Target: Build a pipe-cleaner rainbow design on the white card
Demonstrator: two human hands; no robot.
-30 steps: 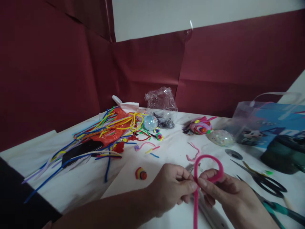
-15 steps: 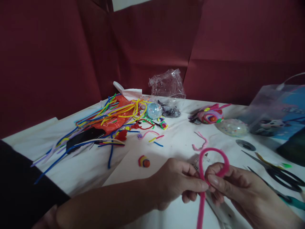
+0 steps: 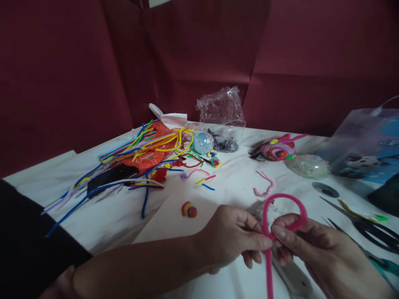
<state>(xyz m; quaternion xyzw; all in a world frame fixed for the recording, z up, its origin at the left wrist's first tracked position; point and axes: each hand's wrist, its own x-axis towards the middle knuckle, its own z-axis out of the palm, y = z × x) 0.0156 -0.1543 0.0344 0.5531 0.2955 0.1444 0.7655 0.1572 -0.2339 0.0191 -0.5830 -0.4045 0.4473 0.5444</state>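
While the left hand pinches the pink stem between thumb and fingers, the right hand holds it where its loop curls back; both grips are narrow, closed on the stem. The stem is right of the striped coil and nearer the person, looped at the top, its tail running straight down past the hands. The coil lies on white paper over the tabletop. Beyond the coil and to its left sprawls a pile of coloured stems; beyond and slightly right are a blue ball and a crumpled clear bag. Farther right, also beyond the coil, a pink figure sits just beside a clear dome. Well to the coil's right lie a grey ring and black scissors. A pale tool, right of the coil, is partly hidden by the hands.
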